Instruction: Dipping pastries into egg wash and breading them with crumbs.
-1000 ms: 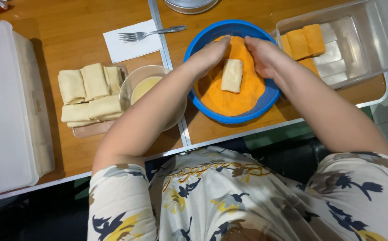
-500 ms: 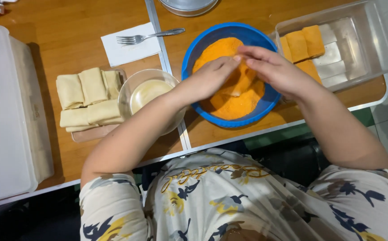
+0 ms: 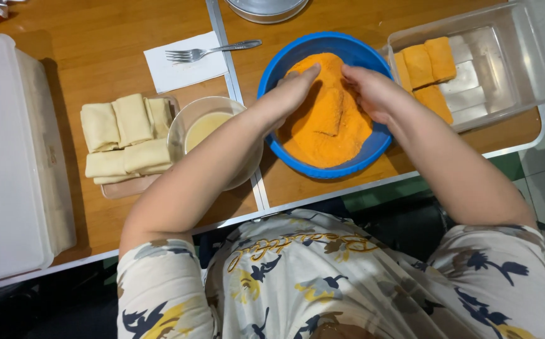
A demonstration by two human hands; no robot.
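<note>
Pressing into orange breadcrumbs (image 3: 322, 135) with both hands, I list what lies before me.

Item: my left hand (image 3: 292, 93), fingers loosely extended and flat, resting on the crumb heap at the left side of the blue bowl (image 3: 271, 74); it grips nothing that I can see.

Item: my right hand (image 3: 373, 93), fingers curved over the crumbs on the right side of the bowl; whether it pinches anything beneath I cannot tell.

Item: one folded roll (image 3: 330, 113), crumb-coated, lying in the middle of the bowl between my two hands, its top end close to my fingertips.

Item: clear plastic container (image 3: 504, 56), right of the bowl, holding three already coated orange rolls (image 3: 424, 66) in its left half.

Item: glass bowl of pale batter (image 3: 203, 129), just left of my left forearm, partly hidden by it.

Item: uncoated pale rolls (image 3: 125, 138), several stacked on a small tray (image 3: 128, 187), touching the glass bowl's left side.

Item: fork (image 3: 213, 50) on a white paper napkin (image 3: 181, 68), behind the glass bowl.

Item: large white lidded box (image 3: 5, 163), far left on the wooden table (image 3: 84, 37).

Item: metal lid's edge (image 3: 266, 9), at the top of the view behind the blue bowl.
</note>
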